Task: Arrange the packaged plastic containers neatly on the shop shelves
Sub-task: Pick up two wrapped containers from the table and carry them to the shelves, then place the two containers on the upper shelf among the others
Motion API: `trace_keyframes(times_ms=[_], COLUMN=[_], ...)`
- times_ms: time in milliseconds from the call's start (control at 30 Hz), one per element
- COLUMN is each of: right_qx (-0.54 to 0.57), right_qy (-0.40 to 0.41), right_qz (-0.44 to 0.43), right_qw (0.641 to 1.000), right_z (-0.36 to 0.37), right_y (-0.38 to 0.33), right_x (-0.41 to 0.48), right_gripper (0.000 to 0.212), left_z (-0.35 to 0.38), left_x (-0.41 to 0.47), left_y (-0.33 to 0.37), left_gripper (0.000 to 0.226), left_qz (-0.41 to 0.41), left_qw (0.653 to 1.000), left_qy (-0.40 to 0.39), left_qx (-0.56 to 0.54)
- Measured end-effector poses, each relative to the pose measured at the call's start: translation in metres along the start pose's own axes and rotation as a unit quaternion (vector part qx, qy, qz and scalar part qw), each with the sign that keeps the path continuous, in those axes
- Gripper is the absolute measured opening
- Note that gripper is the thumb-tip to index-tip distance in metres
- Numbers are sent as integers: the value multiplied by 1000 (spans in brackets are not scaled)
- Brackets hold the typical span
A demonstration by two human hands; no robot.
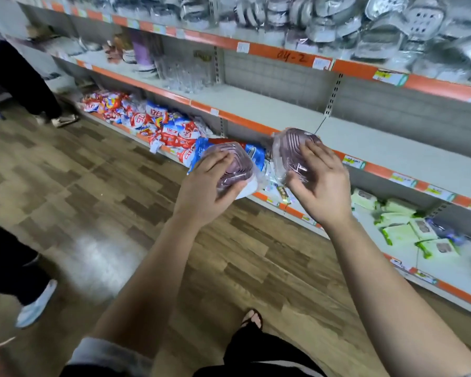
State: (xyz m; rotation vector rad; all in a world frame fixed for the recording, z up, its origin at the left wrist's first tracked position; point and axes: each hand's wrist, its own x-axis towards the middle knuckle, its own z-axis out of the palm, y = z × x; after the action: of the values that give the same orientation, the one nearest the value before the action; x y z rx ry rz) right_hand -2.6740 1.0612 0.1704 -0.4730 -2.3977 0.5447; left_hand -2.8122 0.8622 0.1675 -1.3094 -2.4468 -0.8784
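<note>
Head view: both bare forearms reach toward 12 o'clock, and each hand carries one wrapped pack in front of the shelving.
Left pack: a purple ribbed plastic container in clear film (238, 163), held in the air just left of centre, over the red, white and blue printed bags (158, 123) on the bottom shelf.
Right pack: a matching purple film-wrapped container (290, 148), at 1 o'clock from the first and well apart from it, level with the orange front edge of the bare grey middle shelf (378, 148).
Left hand (210, 186): palm down, fingers curled over the top of its pack, thumb tucked against the near side.
Right hand (321, 183): wrist bent back, fingers spread across the face of its pack, thumb pressing the lower rim.
Risk, slip: the glossy film looks slick, and each pack is held by one hand only, so either could slide out and drop to the wooden floor (106, 186).
Risk, snag: the right pack sits at the shelf lip; loose film could catch the edge strip or a price label and tip the pack.
Risk, untidy row: two packs set down at once may land askew.
</note>
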Motion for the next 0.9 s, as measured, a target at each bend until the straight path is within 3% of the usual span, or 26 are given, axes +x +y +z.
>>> trace_keyframes(times_ms=[467, 900], right_qx=[-30, -65], right_qy=[42, 110], right_qz=[9, 1], right_qw=[999, 992], right_z=[70, 192], right_y=[69, 91], right_x=[214, 441], right_gripper=[58, 55], left_z=[63, 98], left_x=[231, 481], left_y=[-110, -268], left_gripper=[54, 60], left_qz=[16, 102], left_qw=[1000, 994], left_qy=[-26, -23], left_qx=[-3, -15])
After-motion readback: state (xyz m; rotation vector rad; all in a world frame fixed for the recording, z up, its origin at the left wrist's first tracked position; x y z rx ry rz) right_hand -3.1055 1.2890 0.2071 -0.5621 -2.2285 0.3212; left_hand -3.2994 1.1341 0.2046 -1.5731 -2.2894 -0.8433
